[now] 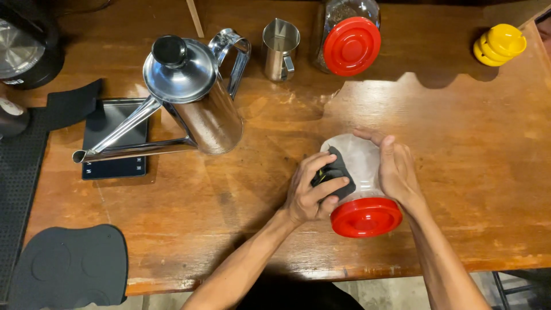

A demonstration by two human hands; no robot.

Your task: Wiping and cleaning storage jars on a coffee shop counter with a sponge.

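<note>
Cradling a clear plastic jar (360, 166) with a red screw lid (366, 217), the person holds it tilted on its side just above the near edge of the wooden table (470, 149). The left hand (314, 189) wraps its fingers over a dark label on the jar's flank, its grip clamped on the wall; the right hand (398, 172) presses flat against the opposite side, so the jar is steadied between both palms, lid toward the body. Farther back stand a steel long-spout kettle (192, 95), partly over a black digital scale (115, 138), a small steel pitcher (280, 49), a second red-lidded jar (349, 40) and a yellow object (500, 44) at the far corner. Dark rubber mats (69, 267) lie along the left side. The tabletop is worn, scratched brown wood; bare floor shows below its front edge.
</note>
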